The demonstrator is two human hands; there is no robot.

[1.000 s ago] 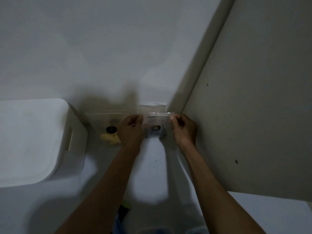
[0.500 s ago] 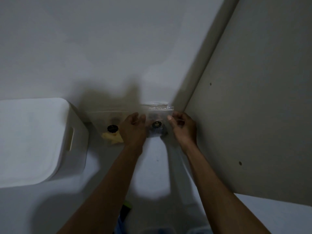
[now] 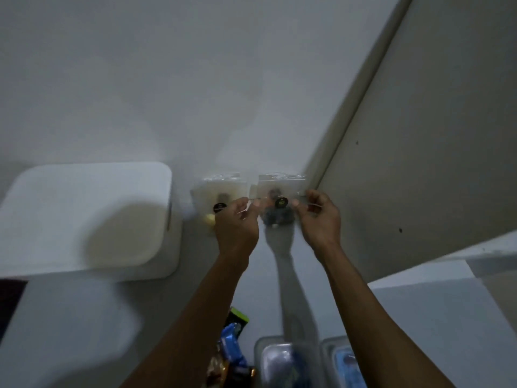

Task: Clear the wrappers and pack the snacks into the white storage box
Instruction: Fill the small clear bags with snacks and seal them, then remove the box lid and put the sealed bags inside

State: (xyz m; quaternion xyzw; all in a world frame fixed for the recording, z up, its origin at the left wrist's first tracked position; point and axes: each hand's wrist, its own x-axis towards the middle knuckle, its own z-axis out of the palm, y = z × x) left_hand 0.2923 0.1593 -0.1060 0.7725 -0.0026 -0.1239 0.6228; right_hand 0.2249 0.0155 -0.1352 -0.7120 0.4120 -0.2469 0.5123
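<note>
Both hands, left hand [image 3: 236,224] and right hand [image 3: 321,219], are pinching a clear bag [image 3: 279,191] holding dark snacks; the white storage box [image 3: 84,217] is sitting lidded.

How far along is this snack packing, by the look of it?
Early on, it seems. Nothing looks packed: the white storage box has its lid on. In hand: left hand and right hand pinch a clear plastic snack bag with a black sticker. Left: a second clear bag by the wall, and colourful packets and clear tubs nearer the person.

One white storage box [image 3: 84,217]; two clear snack bags [image 3: 221,191] [image 3: 279,189]; two hands [image 3: 236,228] [image 3: 321,219]; two clear plastic trays [image 3: 279,362] [image 3: 342,362]; some wrapped snacks [image 3: 232,351], blurred.
</note>
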